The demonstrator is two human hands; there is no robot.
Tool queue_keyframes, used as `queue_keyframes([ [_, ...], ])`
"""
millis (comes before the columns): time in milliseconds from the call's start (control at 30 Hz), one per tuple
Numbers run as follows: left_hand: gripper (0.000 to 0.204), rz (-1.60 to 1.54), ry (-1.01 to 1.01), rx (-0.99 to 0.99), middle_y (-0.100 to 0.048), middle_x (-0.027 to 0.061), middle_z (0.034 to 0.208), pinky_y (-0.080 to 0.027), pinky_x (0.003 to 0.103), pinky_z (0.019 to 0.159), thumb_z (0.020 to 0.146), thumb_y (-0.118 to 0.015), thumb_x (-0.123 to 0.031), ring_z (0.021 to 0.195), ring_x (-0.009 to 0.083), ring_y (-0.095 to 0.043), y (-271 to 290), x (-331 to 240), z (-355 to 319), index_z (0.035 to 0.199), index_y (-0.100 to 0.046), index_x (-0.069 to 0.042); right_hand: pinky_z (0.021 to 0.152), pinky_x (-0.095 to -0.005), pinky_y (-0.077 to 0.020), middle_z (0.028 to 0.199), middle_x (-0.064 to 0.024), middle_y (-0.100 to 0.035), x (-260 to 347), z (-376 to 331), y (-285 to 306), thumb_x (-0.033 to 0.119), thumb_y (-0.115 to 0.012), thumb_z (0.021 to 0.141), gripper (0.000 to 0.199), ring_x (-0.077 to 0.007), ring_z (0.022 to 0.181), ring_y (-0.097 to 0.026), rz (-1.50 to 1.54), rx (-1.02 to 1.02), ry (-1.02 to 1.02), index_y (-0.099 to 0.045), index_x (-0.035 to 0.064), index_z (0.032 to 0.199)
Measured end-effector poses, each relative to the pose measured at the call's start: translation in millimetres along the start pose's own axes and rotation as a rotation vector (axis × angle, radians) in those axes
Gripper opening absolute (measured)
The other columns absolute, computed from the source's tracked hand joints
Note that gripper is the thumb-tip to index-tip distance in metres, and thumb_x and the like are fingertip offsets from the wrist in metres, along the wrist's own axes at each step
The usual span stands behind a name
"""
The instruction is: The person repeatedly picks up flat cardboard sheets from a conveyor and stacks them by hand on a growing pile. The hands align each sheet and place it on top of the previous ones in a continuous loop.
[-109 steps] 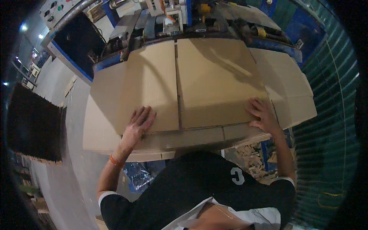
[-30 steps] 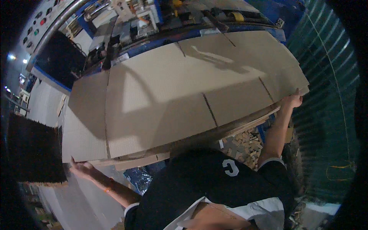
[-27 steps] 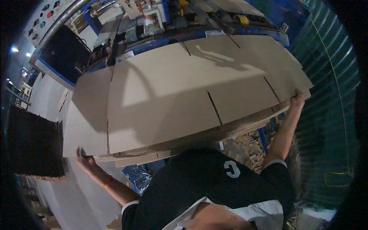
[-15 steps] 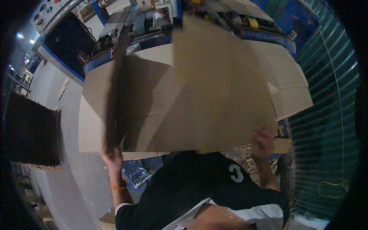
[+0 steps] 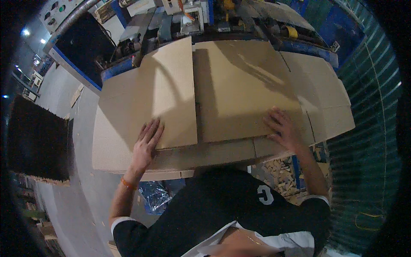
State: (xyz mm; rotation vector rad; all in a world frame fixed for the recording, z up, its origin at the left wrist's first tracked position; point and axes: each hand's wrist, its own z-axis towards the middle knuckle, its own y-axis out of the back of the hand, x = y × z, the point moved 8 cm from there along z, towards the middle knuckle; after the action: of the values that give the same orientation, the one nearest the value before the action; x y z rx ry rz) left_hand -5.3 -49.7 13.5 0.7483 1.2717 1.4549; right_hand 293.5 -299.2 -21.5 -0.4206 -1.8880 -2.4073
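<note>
Two brown cardboard panels lie folded inward over a wider cardboard sheet, with a narrow gap between them. On the near edge of the left panel (image 5: 173, 94) rests my left hand (image 5: 147, 141), its fingers stretched out flat. My right hand (image 5: 282, 128) lies with spread fingers near the lower right corner of the right panel (image 5: 246, 103). The wider sheet (image 5: 111, 137) shows beyond the panels at both sides and along the near edge. More cardboard edges (image 5: 167, 174) show just below it. Neither hand is wrapped round anything.
A blue machine (image 5: 329, 55) with belts and rollers stands at the far edge of the cardboard. Green corrugated sheeting (image 5: 364, 128) borders the right. Cardboard scraps (image 5: 278, 175) lie below on the right, and a dark stack (image 5: 38, 137) stands on the left.
The raised, blurred panels have come down onto the sheet. Both hands have moved forward, the left one also inward, and now lie on top of the panels.
</note>
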Motion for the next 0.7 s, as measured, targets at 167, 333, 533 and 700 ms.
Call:
queue_keyframes([
  [167,0.061,-0.05,-0.061,-0.15,-0.037,0.0129,0.137,-0.026,0.043,0.106,0.075,-0.048,-0.004,0.126,0.0314,-0.035,2.1,38.3,61.7,0.135,-0.038,-0.01,0.105,-0.0454,-0.0227,0.137,-0.0082,-0.036,-32.7,62.8,8.3,0.048,-0.066,0.068,0.068,-0.0321,0.127,-0.031,-0.168,-0.003,0.031,-0.049,0.0157,0.125],
  [333,0.065,0.046,0.068,-0.167,-0.036,0.0155,0.137,-0.027,0.042,0.105,0.075,-0.057,-0.006,0.126,0.0334,-0.033,-15.7,82.4,131.0,0.136,-0.034,-0.009,0.1,-0.0441,-0.0297,0.134,-0.0115,-0.04,-83.0,133.8,2.6,0.051,-0.06,0.075,0.067,-0.0341,0.12,-0.038,-0.15,-0.032,-0.145,-0.043,0.0156,0.129],
  [533,0.081,0.309,0.256,-0.397,-0.035,0.0206,0.135,-0.026,0.044,0.103,0.069,-0.072,-0.021,0.127,0.0357,-0.031,9.1,79.8,130.4,0.136,-0.029,-0.006,0.102,-0.0429,-0.0272,0.132,-0.0138,-0.042,-101.4,112.2,14.9,0.044,-0.059,0.079,0.065,-0.033,0.121,-0.038,-0.344,-0.089,-0.402,-0.037,0.0167,0.134],
  [700,0.054,0.147,0.835,-1.036,-0.052,0.0214,0.115,-0.04,0.04,0.088,0.08,-0.065,-0.024,0.101,0.0306,-0.05,78.7,117.5,-92.6,0.118,-0.046,0.008,0.097,-0.0453,-0.0329,0.126,-0.0211,-0.044,-155.2,-103.7,89.2,0.042,-0.061,0.078,0.061,-0.0382,0.116,-0.041,-0.523,-0.6,-0.957,-0.047,0.0047,0.124],
])
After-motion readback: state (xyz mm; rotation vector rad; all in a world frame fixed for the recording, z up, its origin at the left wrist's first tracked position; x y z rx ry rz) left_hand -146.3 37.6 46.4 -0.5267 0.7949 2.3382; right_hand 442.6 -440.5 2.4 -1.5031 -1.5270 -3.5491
